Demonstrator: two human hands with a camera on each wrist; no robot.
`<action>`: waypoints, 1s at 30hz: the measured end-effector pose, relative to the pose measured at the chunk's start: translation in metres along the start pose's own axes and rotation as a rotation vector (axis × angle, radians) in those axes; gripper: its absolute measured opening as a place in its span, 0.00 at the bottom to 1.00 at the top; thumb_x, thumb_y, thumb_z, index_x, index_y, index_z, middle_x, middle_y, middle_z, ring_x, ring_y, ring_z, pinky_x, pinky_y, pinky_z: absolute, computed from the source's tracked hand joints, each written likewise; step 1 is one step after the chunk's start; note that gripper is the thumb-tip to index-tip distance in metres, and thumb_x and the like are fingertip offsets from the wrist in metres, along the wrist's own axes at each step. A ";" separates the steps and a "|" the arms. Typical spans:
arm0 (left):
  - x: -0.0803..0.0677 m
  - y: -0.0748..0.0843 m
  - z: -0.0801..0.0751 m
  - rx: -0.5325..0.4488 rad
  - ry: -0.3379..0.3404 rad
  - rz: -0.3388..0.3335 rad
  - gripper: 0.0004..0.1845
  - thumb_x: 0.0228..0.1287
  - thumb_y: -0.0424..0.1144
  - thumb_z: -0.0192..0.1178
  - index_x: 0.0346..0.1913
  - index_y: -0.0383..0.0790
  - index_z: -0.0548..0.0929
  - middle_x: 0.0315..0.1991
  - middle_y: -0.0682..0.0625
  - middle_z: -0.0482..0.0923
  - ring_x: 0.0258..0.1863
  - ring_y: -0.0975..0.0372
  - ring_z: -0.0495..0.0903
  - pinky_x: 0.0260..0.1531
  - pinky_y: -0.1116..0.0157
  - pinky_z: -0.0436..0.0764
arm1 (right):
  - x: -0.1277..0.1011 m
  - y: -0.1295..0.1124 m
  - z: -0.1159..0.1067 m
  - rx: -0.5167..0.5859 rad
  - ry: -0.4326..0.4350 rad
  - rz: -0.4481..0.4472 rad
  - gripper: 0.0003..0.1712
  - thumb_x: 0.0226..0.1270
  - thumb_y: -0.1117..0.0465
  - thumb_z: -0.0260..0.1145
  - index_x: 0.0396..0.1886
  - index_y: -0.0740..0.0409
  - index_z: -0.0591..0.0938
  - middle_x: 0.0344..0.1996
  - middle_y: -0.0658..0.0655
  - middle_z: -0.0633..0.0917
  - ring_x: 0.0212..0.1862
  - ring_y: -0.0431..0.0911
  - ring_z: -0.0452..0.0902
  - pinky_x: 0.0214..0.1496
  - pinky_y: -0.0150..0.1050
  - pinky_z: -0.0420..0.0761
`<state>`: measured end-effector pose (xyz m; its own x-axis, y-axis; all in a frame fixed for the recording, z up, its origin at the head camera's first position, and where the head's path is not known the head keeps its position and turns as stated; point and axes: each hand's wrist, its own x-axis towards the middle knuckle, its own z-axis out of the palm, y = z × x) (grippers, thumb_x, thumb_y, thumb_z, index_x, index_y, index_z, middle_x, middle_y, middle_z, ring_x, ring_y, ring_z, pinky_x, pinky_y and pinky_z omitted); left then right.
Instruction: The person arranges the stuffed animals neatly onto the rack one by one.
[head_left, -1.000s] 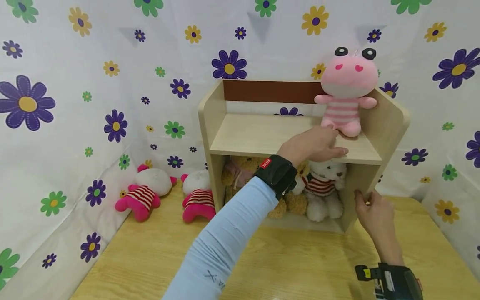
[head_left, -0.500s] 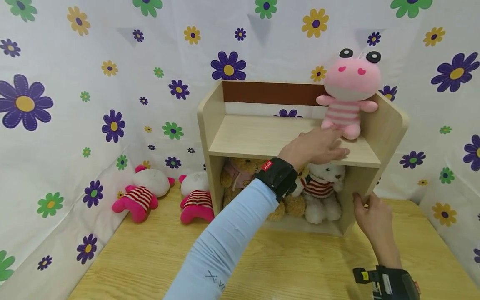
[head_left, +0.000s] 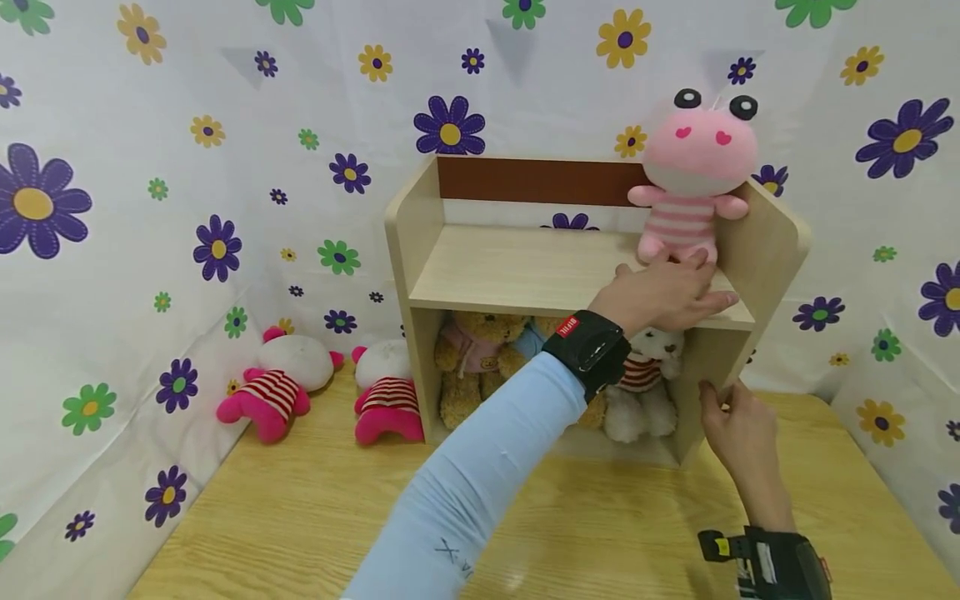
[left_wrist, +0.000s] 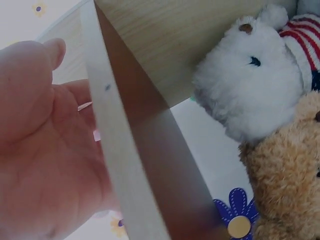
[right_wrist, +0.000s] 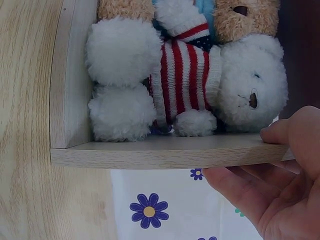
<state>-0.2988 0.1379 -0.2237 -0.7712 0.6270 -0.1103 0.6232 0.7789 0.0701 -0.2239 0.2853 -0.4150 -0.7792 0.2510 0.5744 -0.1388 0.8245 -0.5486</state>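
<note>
A pink plush toy (head_left: 699, 158) with black eyes and a striped body sits upright at the right end of the wooden shelf unit's (head_left: 510, 267) upper board. Over the front of that board reaches my left hand (head_left: 663, 293), fingers extended at the toy's feet. In the left wrist view the hand (left_wrist: 45, 145) lies along the upper side of the board. My right hand (head_left: 742, 433) grips the front edge of the right side panel (right_wrist: 175, 157), with the thumb inside and fingers outside, as the right wrist view shows.
In the lower compartment sit a white bear (head_left: 641, 400) in a striped sweater and brown bears (head_left: 476, 350). Two pink-and-white plush toys (head_left: 281, 387) rest on the wooden table (head_left: 315, 517) left of the unit. Flowered cloth (head_left: 150, 333) hangs behind and beside it.
My left hand has slid right along the board's front, toward the toy's far foot. The pink toy has shifted slightly right on the board. My right hand stays on the panel.
</note>
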 end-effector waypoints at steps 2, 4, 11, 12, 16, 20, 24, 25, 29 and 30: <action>0.001 0.002 0.002 0.019 -0.003 -0.008 0.39 0.75 0.72 0.29 0.83 0.64 0.40 0.83 0.69 0.33 0.84 0.64 0.40 0.76 0.42 0.55 | -0.001 -0.001 0.000 0.000 -0.001 0.002 0.15 0.72 0.62 0.62 0.30 0.72 0.81 0.28 0.77 0.86 0.20 0.63 0.80 0.17 0.42 0.70; 0.001 0.002 0.003 0.028 0.005 0.000 0.40 0.74 0.72 0.29 0.83 0.64 0.39 0.83 0.68 0.33 0.84 0.63 0.39 0.76 0.41 0.55 | -0.002 -0.001 0.000 0.006 -0.003 0.001 0.16 0.73 0.62 0.61 0.30 0.73 0.81 0.28 0.78 0.86 0.22 0.66 0.82 0.18 0.43 0.71; -0.027 -0.011 0.011 -0.092 0.229 0.188 0.34 0.76 0.63 0.48 0.79 0.56 0.61 0.79 0.58 0.61 0.75 0.68 0.64 0.69 0.54 0.72 | -0.004 -0.002 0.001 0.008 -0.021 0.021 0.15 0.73 0.61 0.61 0.35 0.73 0.81 0.27 0.76 0.86 0.20 0.60 0.80 0.18 0.39 0.68; -0.036 -0.012 0.014 -0.100 0.284 0.245 0.31 0.77 0.60 0.50 0.77 0.54 0.67 0.75 0.57 0.68 0.70 0.69 0.70 0.66 0.60 0.75 | -0.005 -0.002 0.000 0.005 -0.024 0.022 0.15 0.73 0.61 0.61 0.35 0.73 0.81 0.27 0.76 0.86 0.20 0.59 0.80 0.17 0.39 0.67; -0.078 -0.016 0.035 -0.133 0.475 0.491 0.18 0.78 0.46 0.56 0.63 0.45 0.82 0.53 0.56 0.85 0.47 0.72 0.80 0.47 0.77 0.77 | -0.007 -0.001 -0.001 0.004 -0.020 0.009 0.15 0.73 0.62 0.60 0.34 0.73 0.81 0.26 0.75 0.85 0.19 0.59 0.80 0.17 0.38 0.66; -0.126 -0.030 0.066 -0.205 0.479 0.601 0.12 0.78 0.42 0.56 0.55 0.46 0.86 0.46 0.58 0.87 0.39 0.76 0.80 0.41 0.82 0.74 | -0.005 -0.003 -0.001 0.017 -0.013 0.001 0.15 0.73 0.62 0.60 0.33 0.74 0.80 0.28 0.77 0.85 0.22 0.64 0.82 0.17 0.39 0.68; -0.171 -0.063 0.104 -0.361 0.274 0.501 0.11 0.78 0.42 0.55 0.52 0.48 0.87 0.45 0.59 0.88 0.40 0.78 0.81 0.44 0.82 0.76 | -0.004 -0.006 -0.001 0.015 -0.037 0.026 0.17 0.74 0.60 0.59 0.33 0.74 0.81 0.30 0.78 0.85 0.21 0.63 0.81 0.17 0.41 0.68; -0.181 -0.074 0.113 -0.410 0.217 0.455 0.11 0.78 0.42 0.56 0.52 0.48 0.87 0.44 0.58 0.88 0.41 0.77 0.82 0.45 0.81 0.77 | -0.004 -0.006 -0.001 0.010 -0.041 0.031 0.18 0.74 0.60 0.59 0.33 0.74 0.81 0.30 0.78 0.86 0.20 0.62 0.80 0.17 0.40 0.68; -0.220 -0.125 0.142 -0.537 -0.010 0.211 0.08 0.75 0.38 0.57 0.46 0.46 0.86 0.42 0.56 0.86 0.41 0.72 0.82 0.46 0.73 0.80 | -0.006 -0.007 -0.001 -0.012 -0.049 0.035 0.18 0.74 0.60 0.60 0.33 0.74 0.81 0.26 0.76 0.85 0.14 0.50 0.73 0.15 0.38 0.64; -0.229 -0.139 0.147 -0.548 -0.057 0.130 0.06 0.74 0.36 0.58 0.44 0.45 0.86 0.41 0.55 0.85 0.41 0.69 0.82 0.45 0.70 0.81 | -0.006 -0.006 -0.002 -0.018 -0.045 0.028 0.17 0.74 0.61 0.60 0.33 0.74 0.82 0.26 0.76 0.85 0.14 0.47 0.72 0.15 0.38 0.63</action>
<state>-0.1898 -0.1156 -0.3542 -0.6747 0.7285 -0.1186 0.5424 0.5984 0.5896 -0.2175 0.2796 -0.4138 -0.8096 0.2512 0.5306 -0.1060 0.8264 -0.5530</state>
